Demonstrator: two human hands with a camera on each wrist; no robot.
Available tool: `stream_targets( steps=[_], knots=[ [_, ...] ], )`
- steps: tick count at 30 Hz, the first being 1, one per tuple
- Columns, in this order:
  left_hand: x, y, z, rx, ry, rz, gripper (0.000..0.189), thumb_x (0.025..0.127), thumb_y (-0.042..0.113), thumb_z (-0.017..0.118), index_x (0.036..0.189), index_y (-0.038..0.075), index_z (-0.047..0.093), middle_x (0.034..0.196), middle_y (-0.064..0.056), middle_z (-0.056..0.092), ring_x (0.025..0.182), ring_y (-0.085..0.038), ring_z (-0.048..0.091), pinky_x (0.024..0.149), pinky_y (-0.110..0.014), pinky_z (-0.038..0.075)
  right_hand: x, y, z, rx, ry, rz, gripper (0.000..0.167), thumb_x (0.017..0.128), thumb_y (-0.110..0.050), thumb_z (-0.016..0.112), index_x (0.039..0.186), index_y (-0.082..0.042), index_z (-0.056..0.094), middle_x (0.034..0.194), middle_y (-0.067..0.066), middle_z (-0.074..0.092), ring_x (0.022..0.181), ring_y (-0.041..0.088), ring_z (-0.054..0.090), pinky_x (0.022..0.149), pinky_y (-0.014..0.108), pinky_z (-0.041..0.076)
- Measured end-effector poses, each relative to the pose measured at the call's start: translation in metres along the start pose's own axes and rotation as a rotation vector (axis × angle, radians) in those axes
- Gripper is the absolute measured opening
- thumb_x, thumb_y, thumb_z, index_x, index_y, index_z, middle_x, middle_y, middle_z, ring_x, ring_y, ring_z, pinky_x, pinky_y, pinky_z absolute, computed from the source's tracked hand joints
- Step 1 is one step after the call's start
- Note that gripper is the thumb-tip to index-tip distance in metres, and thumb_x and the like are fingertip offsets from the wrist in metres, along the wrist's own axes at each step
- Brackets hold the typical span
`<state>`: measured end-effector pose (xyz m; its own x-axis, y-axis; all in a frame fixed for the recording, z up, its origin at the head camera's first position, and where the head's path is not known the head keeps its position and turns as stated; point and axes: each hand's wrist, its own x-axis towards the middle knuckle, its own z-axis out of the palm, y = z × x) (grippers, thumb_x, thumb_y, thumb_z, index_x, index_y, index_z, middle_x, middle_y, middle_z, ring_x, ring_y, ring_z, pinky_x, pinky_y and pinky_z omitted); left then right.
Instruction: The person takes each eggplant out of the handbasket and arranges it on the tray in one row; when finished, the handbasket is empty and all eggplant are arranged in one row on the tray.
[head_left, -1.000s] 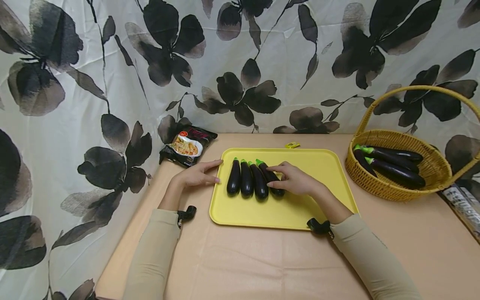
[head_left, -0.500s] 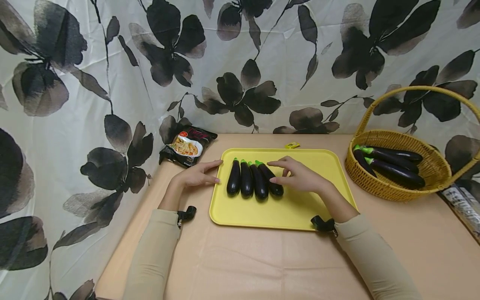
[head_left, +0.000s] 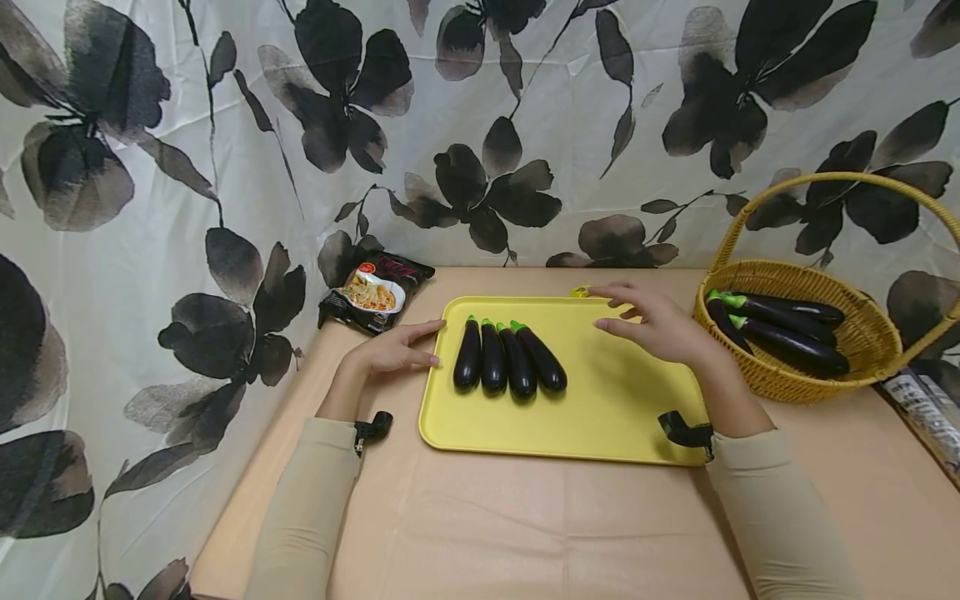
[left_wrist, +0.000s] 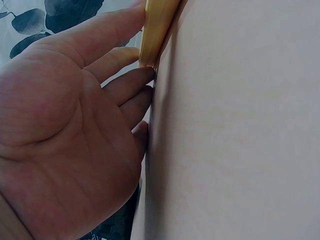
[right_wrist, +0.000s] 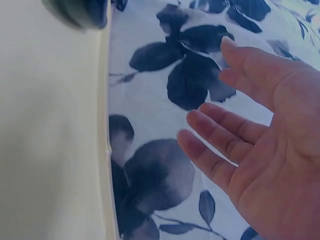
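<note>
Several dark eggplants with green stems lie side by side on the left half of a yellow tray. My left hand is at the tray's left edge, fingers loosely extended; in the left wrist view its fingertips meet the tray rim. Above the tray's right part hovers my right hand, its fingers spread and nothing in them. The right wrist view shows the right palm facing the camera, with the end of an eggplant at the top left.
A yellow wicker basket with several more eggplants stands right of the tray. At the back left lies a black food packet. A small yellow item sits behind the tray, partly covered by the right hand. Floral cloth hangs behind.
My right hand has let go of the rightmost eggplant and moved right, up off it. That eggplant has shifted slightly left toward the others. The left hand has stayed at the tray edge.
</note>
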<state>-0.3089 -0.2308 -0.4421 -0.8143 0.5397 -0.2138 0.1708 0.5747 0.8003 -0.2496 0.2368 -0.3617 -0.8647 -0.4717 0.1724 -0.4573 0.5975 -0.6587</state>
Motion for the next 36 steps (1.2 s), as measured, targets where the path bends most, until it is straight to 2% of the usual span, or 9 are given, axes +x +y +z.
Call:
stream_targets(
  steps=[3,10,19,26,28,31,33,35,36],
  knots=[
    [-0.001,0.000,0.000,-0.004,-0.003,-0.003,0.086,0.091,0.029,0.082,0.164,0.017,0.036,0.171,-0.005,0.030,0.161,-0.024,0.017,0.132,-0.048,0.014,-0.004,0.003,-0.007,-0.003,0.013,0.020,0.053,0.103,-0.024,0.068,0.153,-0.013,0.053,0.155,0.016,0.050,0.134,0.043,0.053,0.106,0.063,0.049],
    [-0.001,0.002,-0.001,-0.001,-0.006,-0.003,0.086,0.092,0.029,0.081,0.164,0.018,0.035,0.171,-0.005,0.029,0.161,-0.025,0.017,0.133,-0.048,0.013,-0.015,0.007,-0.026,-0.012,0.064,0.114,0.056,0.104,-0.033,0.066,0.156,-0.020,0.050,0.158,0.014,0.044,0.141,0.042,0.045,0.111,0.066,0.043],
    [-0.003,0.004,0.000,0.004,-0.009,-0.003,0.086,0.092,0.028,0.081,0.164,0.017,0.035,0.171,-0.005,0.030,0.161,-0.025,0.017,0.132,-0.048,0.014,-0.033,0.019,-0.047,-0.043,0.102,0.160,0.057,0.104,-0.033,0.065,0.156,-0.013,0.049,0.159,0.020,0.041,0.139,0.046,0.043,0.106,0.070,0.045],
    [-0.002,0.003,0.000,0.015,-0.014,-0.008,0.086,0.092,0.028,0.081,0.164,0.017,0.035,0.172,-0.005,0.029,0.161,-0.024,0.018,0.132,-0.047,0.014,-0.045,0.028,-0.061,-0.077,0.139,0.221,0.058,0.104,-0.037,0.064,0.156,-0.016,0.049,0.153,0.019,0.046,0.137,0.044,0.043,0.106,0.069,0.044],
    [-0.002,0.003,0.000,0.017,-0.012,-0.005,0.086,0.092,0.028,0.081,0.164,0.017,0.035,0.171,-0.004,0.029,0.161,-0.024,0.017,0.132,-0.047,0.014,-0.048,0.031,-0.065,-0.089,0.141,0.233,0.059,0.104,-0.037,0.063,0.157,-0.016,0.048,0.148,0.020,0.048,0.133,0.043,0.046,0.105,0.066,0.046],
    [-0.001,0.002,0.000,0.023,-0.009,-0.004,0.086,0.092,0.029,0.081,0.164,0.017,0.035,0.171,-0.004,0.030,0.161,-0.024,0.018,0.132,-0.047,0.014,-0.052,0.035,-0.070,-0.121,0.139,0.257,0.060,0.104,-0.040,0.063,0.157,-0.017,0.048,0.138,0.019,0.051,0.121,0.041,0.055,0.095,0.039,0.056],
    [-0.001,0.002,0.000,0.027,-0.008,-0.008,0.086,0.092,0.029,0.081,0.164,0.018,0.036,0.171,-0.003,0.030,0.161,-0.023,0.018,0.132,-0.046,0.014,-0.054,0.039,-0.073,-0.132,0.136,0.263,0.059,0.104,-0.039,0.064,0.157,-0.016,0.049,0.134,0.018,0.052,0.117,0.041,0.058,0.086,0.027,0.054],
    [0.000,0.002,0.000,0.034,-0.008,-0.010,0.086,0.092,0.030,0.081,0.164,0.018,0.036,0.171,-0.003,0.030,0.161,-0.023,0.018,0.132,-0.046,0.014,-0.057,0.043,-0.076,-0.137,0.135,0.273,0.061,0.104,-0.039,0.065,0.157,-0.015,0.048,0.136,0.019,0.052,0.117,0.043,0.059,0.086,0.029,0.058],
    [0.000,0.002,0.000,0.036,-0.008,-0.011,0.086,0.092,0.030,0.081,0.164,0.018,0.036,0.171,-0.003,0.030,0.161,-0.023,0.018,0.132,-0.046,0.014,-0.059,0.045,-0.077,-0.138,0.135,0.276,0.061,0.104,-0.038,0.065,0.157,-0.013,0.048,0.139,0.020,0.051,0.120,0.044,0.058,0.090,0.036,0.059]
  ],
)
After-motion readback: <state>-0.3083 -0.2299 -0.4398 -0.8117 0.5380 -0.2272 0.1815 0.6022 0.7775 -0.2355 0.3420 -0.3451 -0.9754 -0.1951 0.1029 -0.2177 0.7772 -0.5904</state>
